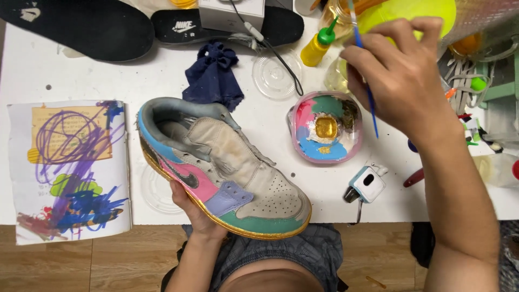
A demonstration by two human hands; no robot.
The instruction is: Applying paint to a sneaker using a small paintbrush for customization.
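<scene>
My left hand (pixel 189 208) holds a painted sneaker (pixel 227 167) from below at the table's near edge. The shoe has blue, pink, lilac and green panels and a gold sole rim. My right hand (pixel 403 75) is raised at the upper right, gripping a thin blue-handled paintbrush (pixel 367 92). The brush points down toward a round paint palette (pixel 324 127) with blue, pink, green and gold paint, just left of that hand.
A paint-scribbled sheet (pixel 70 167) lies at the left. A dark blue cloth (pixel 213 78), black insoles (pixel 81 24), a yellow squeeze bottle (pixel 319 46), clear lids (pixel 275 75) and a small white-and-blue device (pixel 367 184) sit on the white table (pixel 81 75). Clutter fills the right edge.
</scene>
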